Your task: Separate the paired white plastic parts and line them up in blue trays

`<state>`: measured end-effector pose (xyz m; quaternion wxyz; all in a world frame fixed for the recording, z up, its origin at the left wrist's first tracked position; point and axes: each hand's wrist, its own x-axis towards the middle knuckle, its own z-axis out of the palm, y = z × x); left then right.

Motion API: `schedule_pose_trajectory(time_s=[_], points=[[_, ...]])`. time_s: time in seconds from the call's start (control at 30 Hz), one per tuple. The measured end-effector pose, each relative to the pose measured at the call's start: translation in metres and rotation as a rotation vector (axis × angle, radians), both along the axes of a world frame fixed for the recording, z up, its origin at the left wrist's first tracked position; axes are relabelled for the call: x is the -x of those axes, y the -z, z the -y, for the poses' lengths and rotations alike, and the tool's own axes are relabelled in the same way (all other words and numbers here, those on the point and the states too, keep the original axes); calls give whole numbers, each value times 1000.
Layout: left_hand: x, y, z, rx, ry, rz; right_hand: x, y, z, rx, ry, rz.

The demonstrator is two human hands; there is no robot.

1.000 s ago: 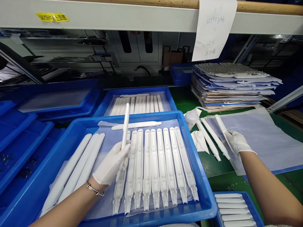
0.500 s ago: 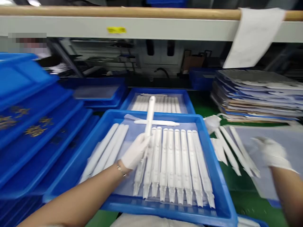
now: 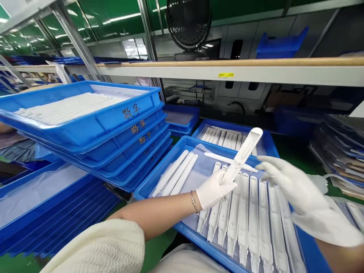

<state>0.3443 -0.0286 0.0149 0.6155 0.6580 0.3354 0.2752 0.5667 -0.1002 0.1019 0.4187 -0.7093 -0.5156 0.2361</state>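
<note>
My left hand (image 3: pixel 214 189), in a white glove, is closed around the lower end of a long white plastic strip (image 3: pixel 243 153) with a rounded tip and a recessed face. It holds the strip tilted above a blue tray (image 3: pixel 184 227). My right hand (image 3: pixel 295 185), also gloved, is just right of the strip, its fingers stretched toward it and apart from it. Nothing shows in those fingers. Below, several similar strips (image 3: pixel 254 212) lie side by side in the tray, narrow toothed ends toward me. Three smooth strips (image 3: pixel 176 172) lie at its left, and another (image 3: pixel 227 161) lies crosswise.
Stacked blue trays (image 3: pixel 119 136) rise close on the left, the top one holding white strips. A second tray (image 3: pixel 270 142) with strips lies behind mine. A shelf beam (image 3: pixel 184 72) crosses above. Papers (image 3: pixel 338 151) are piled at right; a fan (image 3: pixel 188 22) stands behind the shelf.
My view has swung left, bringing the tray stack's top into sight. My right hand has come from the right-hand mat to near the held strip, whose recessed face now shows.
</note>
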Motion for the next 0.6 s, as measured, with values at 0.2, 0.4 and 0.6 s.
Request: schedule_pose_trajectory(time_s=[0.2, 0.4, 0.6], points=[[23, -1, 3, -200, 17, -242, 67, 2, -30, -70, -222, -150], [37, 2, 11, -289, 77, -210, 76, 5, -20, -51, -234, -164], [38, -14, -9, -498, 89, -374, 77, 11, -27, -32, -308, -145]])
